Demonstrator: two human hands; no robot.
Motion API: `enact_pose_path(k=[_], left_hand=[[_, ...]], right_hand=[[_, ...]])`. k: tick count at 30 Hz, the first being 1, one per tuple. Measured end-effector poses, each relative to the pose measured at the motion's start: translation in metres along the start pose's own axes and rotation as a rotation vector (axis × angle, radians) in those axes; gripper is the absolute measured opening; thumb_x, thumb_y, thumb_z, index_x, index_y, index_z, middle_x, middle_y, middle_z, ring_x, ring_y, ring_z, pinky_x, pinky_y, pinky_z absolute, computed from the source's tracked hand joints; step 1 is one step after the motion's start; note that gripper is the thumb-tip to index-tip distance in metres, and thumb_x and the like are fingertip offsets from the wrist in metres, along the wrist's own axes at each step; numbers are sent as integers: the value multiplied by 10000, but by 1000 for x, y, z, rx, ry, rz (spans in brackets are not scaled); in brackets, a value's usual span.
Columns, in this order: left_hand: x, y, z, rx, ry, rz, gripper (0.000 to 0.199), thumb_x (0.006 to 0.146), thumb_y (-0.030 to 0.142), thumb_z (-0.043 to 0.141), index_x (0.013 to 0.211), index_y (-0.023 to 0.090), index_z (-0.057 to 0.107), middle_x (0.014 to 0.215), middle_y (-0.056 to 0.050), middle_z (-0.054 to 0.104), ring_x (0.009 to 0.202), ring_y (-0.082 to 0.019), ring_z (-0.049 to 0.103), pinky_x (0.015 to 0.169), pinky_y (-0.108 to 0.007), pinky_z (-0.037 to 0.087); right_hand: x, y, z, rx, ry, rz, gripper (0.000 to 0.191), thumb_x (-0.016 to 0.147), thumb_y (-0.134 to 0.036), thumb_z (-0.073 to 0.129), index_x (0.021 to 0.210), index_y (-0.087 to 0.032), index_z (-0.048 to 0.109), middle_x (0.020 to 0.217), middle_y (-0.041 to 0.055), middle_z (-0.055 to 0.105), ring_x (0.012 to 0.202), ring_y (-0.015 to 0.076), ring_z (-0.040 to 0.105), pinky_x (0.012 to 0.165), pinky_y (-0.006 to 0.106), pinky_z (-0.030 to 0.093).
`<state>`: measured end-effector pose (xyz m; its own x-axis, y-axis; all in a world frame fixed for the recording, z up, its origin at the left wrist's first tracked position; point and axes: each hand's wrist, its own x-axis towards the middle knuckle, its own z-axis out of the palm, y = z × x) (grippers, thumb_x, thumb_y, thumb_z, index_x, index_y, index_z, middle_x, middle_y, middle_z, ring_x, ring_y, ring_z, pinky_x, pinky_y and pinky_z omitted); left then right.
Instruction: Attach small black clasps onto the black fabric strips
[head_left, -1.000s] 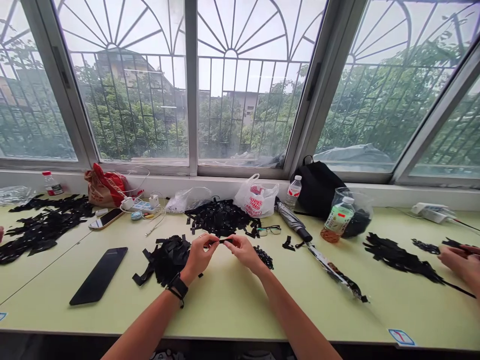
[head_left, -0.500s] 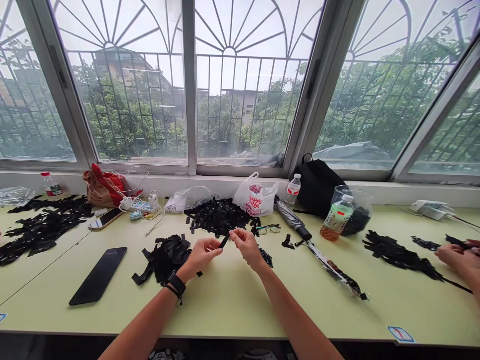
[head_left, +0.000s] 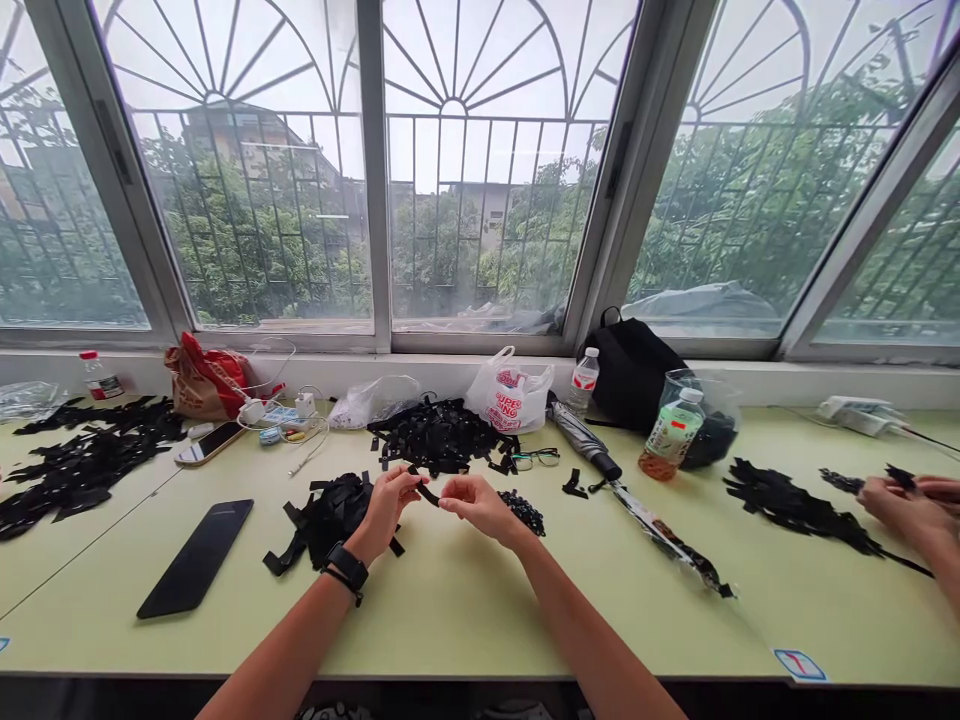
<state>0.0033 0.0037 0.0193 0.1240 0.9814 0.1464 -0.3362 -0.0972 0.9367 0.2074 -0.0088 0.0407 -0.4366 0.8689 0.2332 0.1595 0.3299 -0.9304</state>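
Observation:
Between my hands, above the table, is a short black strip [head_left: 428, 492]. My left hand [head_left: 390, 508] pinches its upper left end, and my right hand [head_left: 480, 508] has its fingers closed at the lower right end. A heap of black strips [head_left: 334, 515] lies beside my left hand and wrist. Behind both hands is a larger pile of black strips [head_left: 439, 430]. Small dark shiny pieces [head_left: 525, 510] form a little pile just beyond my right wrist, partly hidden by it.
A dark flat tablet-like object [head_left: 196, 560] lies at left near a phone [head_left: 210, 443]. Glasses [head_left: 536, 458], a folded umbrella [head_left: 589, 440] and a drink bottle [head_left: 670, 437] stand or lie to the right. Another person's hands [head_left: 911, 510] hold black material at far right.
The strip has tilted the other way, its right end now lower. My right hand has moved slightly down and left, my left hand slightly left. The other person's hands have shifted left a little.

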Motion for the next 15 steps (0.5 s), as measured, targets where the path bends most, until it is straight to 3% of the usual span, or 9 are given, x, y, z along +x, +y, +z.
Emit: enact_pose_path(k=[5, 9, 12, 15], left_hand=[[-4, 3, 4, 50, -80, -35, 183, 815, 359, 665, 814, 187, 603, 774, -47, 714, 736, -175, 682, 720, -295, 530], [-7, 0, 10, 217, -199, -30, 335, 833, 484, 700, 933, 165, 719, 754, -56, 713, 680, -163, 658, 642, -267, 495], [-7, -7, 12, 306, -252, -48, 428, 797, 558, 739, 958, 162, 752, 731, -49, 711, 632, -148, 635, 584, -246, 468], [-5, -14, 10, 346, -238, -69, 456, 753, 571, 776, 940, 156, 755, 720, -51, 721, 598, -141, 625, 539, -230, 442]], right_hand=[[1, -2, -1, -28, 109, -33, 318, 845, -500, 698, 926, -192, 697, 716, -7, 596, 621, 131, 489, 568, 253, 378], [3, 0, -2, -34, 120, -36, 384, 870, -547, 655, 1031, -201, 696, 704, -4, 601, 611, 136, 492, 556, 255, 382], [5, 3, -9, -88, 145, -39, 369, 876, -549, 628, 916, -190, 706, 676, -3, 598, 593, 136, 486, 543, 256, 373], [6, 10, -25, -207, 264, -28, 330, 848, -503, 635, 772, -184, 679, 658, 0, 603, 578, 138, 485, 537, 257, 367]])
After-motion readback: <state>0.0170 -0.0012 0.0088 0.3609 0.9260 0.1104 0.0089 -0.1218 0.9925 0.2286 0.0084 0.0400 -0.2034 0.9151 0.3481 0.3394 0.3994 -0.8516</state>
